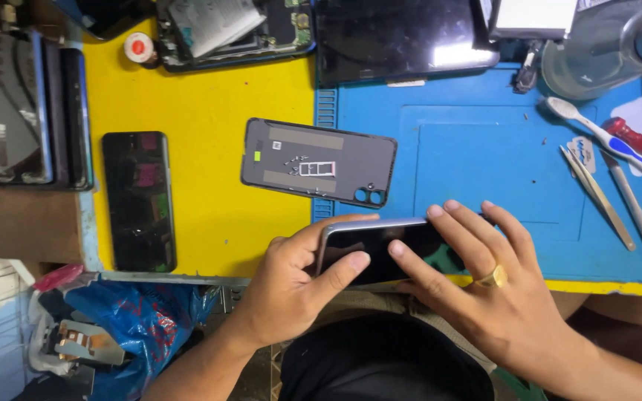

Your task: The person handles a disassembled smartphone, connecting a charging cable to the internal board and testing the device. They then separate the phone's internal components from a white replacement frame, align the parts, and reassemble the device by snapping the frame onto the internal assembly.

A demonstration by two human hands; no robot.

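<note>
A dark smartphone with a silver frame lies screen-up at the near edge of the bench, held by both hands. My left hand grips its left end, thumb across the screen and forefinger along the top edge. My right hand, with a gold ring, rests its fingers flat on the right part of the screen. Just beyond lies a grey phone back cover, inside up, with several tiny screws and a small tray on it.
A blue work mat covers the right of the yellow bench. Tweezers, a toothbrush and a red screwdriver lie at right. A black phone lies left; an opened phone and a tablet lie behind.
</note>
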